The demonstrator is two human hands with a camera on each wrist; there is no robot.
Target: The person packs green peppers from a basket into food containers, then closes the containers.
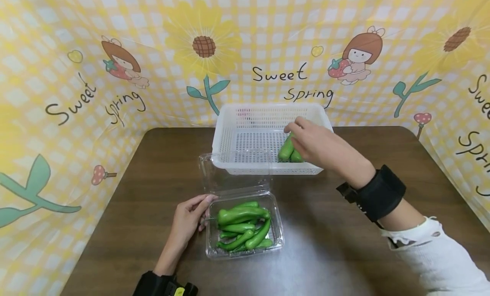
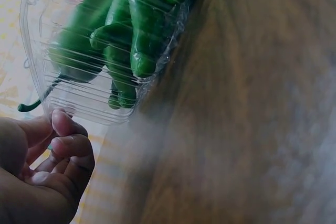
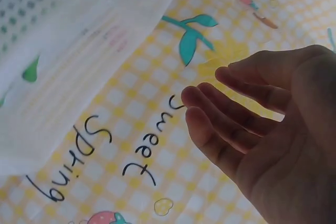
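My left hand [image 1: 186,219] pinches the left rim of a clear plastic clamshell box [image 1: 282,238], thumb and forefinger at its corner. Several long green peppers [image 1: 245,214] lie piled in the box. In the left wrist view, one pepper's stem [image 2: 32,106] pokes out past the rim close to the fingertips. The box's lid [image 1: 235,175] stands raised at the back. Over the right part of a white perforated basket [image 1: 222,132] hovers my right hand [image 1: 317,143], fingers loosely bent with nothing between them. Below it, green peppers [image 1: 285,151] lie in the basket, partly hidden by the hand.
Basket and box stand on a dark wooden table [image 1: 153,177], the basket behind the box near the back edge. The lid overlaps the basket's front in the head view. A yellow checked cloth [image 1: 260,45] with printed flowers hangs around the back and sides.
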